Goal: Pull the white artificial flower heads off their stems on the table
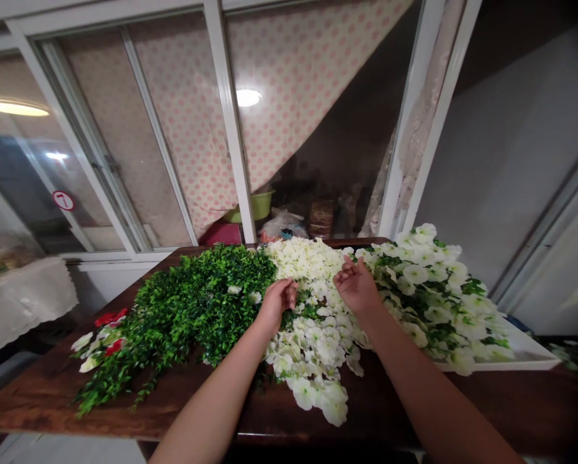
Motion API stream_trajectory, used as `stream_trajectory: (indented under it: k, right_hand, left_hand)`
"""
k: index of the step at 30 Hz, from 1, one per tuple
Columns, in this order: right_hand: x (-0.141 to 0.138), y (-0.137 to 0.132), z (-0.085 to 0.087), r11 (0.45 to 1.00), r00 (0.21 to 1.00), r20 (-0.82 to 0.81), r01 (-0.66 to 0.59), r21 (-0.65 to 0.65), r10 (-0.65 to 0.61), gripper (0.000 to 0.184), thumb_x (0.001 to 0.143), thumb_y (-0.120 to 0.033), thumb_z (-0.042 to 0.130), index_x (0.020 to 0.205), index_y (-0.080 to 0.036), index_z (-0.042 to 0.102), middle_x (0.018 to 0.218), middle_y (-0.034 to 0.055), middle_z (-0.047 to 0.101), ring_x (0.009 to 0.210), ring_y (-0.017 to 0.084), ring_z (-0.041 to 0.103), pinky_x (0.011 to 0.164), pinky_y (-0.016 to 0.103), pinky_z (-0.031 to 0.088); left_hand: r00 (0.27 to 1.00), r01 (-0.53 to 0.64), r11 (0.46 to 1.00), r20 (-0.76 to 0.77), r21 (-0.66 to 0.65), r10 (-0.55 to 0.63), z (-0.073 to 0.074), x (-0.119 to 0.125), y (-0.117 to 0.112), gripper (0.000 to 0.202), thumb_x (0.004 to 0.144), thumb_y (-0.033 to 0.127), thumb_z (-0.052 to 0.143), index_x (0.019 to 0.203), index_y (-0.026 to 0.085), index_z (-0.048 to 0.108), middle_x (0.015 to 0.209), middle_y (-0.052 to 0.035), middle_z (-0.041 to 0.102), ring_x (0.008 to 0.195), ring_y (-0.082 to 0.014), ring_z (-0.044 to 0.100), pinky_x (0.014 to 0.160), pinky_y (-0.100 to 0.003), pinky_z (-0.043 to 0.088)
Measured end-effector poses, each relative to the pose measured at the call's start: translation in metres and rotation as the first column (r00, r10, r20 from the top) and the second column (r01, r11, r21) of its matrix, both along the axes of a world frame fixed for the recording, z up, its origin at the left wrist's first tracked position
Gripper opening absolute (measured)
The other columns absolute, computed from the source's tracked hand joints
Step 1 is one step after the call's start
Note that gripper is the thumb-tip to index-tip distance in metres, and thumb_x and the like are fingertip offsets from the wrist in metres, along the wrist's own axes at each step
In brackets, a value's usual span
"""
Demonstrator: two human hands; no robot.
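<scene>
Since spreading seems to keep them untangled, green artificial foliage [196, 303] and white silk blossoms [317, 341] lie flat on the dark wooden surface [28, 412], the left hand [278, 303] curled narrow at their join, the right hand [357, 285] open above the blossoms.

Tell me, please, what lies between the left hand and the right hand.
In the head view, a heap of white flowers lies between the left hand and the right hand, with some green leaves near the left hand.

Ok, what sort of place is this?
Probably a home room or small workshop used for floral craft: artificial white flowers and green foliage lie heaped on a wooden table, beside a sliding window with a polka-dot curtain.
</scene>
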State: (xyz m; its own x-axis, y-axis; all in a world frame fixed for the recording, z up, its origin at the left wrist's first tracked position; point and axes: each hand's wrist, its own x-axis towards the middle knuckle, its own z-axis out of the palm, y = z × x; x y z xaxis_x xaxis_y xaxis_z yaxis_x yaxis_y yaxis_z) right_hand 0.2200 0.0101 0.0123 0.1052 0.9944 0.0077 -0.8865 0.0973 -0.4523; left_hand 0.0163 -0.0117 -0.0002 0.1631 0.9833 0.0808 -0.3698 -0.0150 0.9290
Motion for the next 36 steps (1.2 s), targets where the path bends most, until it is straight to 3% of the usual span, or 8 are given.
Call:
stream_trajectory:
  k: [6,10,14,18,22,25,31,36]
  right_hand:
    - [-0.017,-0.004,-0.007,0.997,0.86,0.508,0.067,-0.04,-0.038,0.018,0.072,-0.033,0.069,0.084,-0.021,0.062,0.06,-0.0064,0.052,0.046,0.008,0.044,0.051,0.025,0.043]
    - [-0.025,-0.005,-0.019,0.982,0.286,0.94,0.083,0.168,-0.185,0.014,0.076,-0.03,0.059,0.085,-0.02,0.065,0.076,0.0009,0.064,0.062,0.015,0.057,0.062,0.029,0.045]
    - [-0.027,-0.007,-0.034,0.93,-0.37,0.854,-0.115,0.348,-0.365,0.023,0.077,-0.016,0.054,0.095,-0.018,0.069,0.099,0.0094,0.066,0.098,0.023,0.058,0.085,0.031,0.042]
    - [-0.03,-0.012,-0.041,0.947,-0.662,0.682,-0.151,0.284,-0.311,0.024,0.079,-0.018,0.056,0.099,-0.016,0.071,0.102,0.0141,0.065,0.104,0.028,0.054,0.088,0.033,0.038]
    - [-0.033,-0.016,-0.041,0.952,-0.727,0.624,-0.141,0.273,-0.287,0.019,0.081,-0.021,0.057,0.093,-0.017,0.071,0.097,0.0141,0.067,0.1,0.028,0.055,0.085,0.033,0.037]
    - [-0.034,-0.015,-0.042,0.937,-0.703,0.635,-0.136,0.321,-0.32,0.017,0.083,-0.018,0.054,0.089,-0.017,0.07,0.092,0.0126,0.068,0.097,0.026,0.056,0.084,0.031,0.037]
    - [-0.035,-0.009,-0.041,0.923,-0.545,0.758,-0.085,0.376,-0.359,0.012,0.084,-0.024,0.056,0.087,-0.017,0.066,0.092,0.0088,0.068,0.093,0.021,0.058,0.081,0.027,0.037]
    - [-0.036,-0.011,-0.038,0.929,-0.451,0.823,-0.04,0.369,-0.346,0.015,0.085,-0.028,0.053,0.08,-0.019,0.064,0.085,0.0054,0.068,0.081,0.018,0.059,0.07,0.025,0.036]
  left_hand:
    - [1.0,-0.025,1.0,0.004,0.018,0.025,0.002,-0.002,-0.002,0.029,0.072,0.041,0.065,0.074,0.013,0.062,0.053,0.0034,0.048,0.043,-0.008,0.043,0.044,-0.022,0.032]
    - [0.993,-0.115,0.993,-0.015,0.027,0.116,0.0,-0.004,0.0,0.024,0.071,0.038,0.063,0.072,0.014,0.059,0.051,0.0044,0.047,0.041,-0.0082,0.041,0.042,-0.022,0.031]
    - [0.976,-0.207,0.978,-0.067,0.036,0.209,-0.002,-0.004,0.004,0.019,0.072,0.035,0.06,0.07,0.016,0.056,0.049,0.0053,0.046,0.039,-0.0089,0.04,0.042,-0.023,0.03]
    - [0.919,-0.239,0.951,-0.27,0.198,0.287,-0.004,-0.004,0.003,0.014,0.077,0.03,0.054,0.072,0.017,0.057,0.051,0.0045,0.047,0.045,-0.0108,0.043,0.048,-0.024,0.035]
    - [0.614,-0.071,0.8,-0.605,0.596,0.506,-0.002,-0.006,-0.006,0.014,0.082,0.026,0.052,0.078,0.018,0.064,0.074,-0.0026,0.063,0.073,-0.0167,0.056,0.071,-0.029,0.043]
    - [0.34,0.167,0.719,-0.724,0.674,0.6,-0.001,-0.006,-0.012,0.017,0.085,0.025,0.05,0.088,0.018,0.066,0.09,-0.007,0.066,0.092,-0.0212,0.056,0.084,-0.032,0.042]
    - [-0.008,0.365,0.773,-0.828,0.52,0.561,-0.011,-0.006,-0.011,0.028,0.087,0.032,0.052,0.108,0.019,0.064,0.104,-0.0104,0.063,0.102,-0.0254,0.053,0.089,-0.037,0.041]
    - [-0.072,0.353,0.804,-0.843,0.478,0.533,-0.012,-0.008,-0.01,0.028,0.086,0.039,0.054,0.102,0.021,0.067,0.101,-0.0104,0.061,0.1,-0.0265,0.054,0.087,-0.039,0.041]
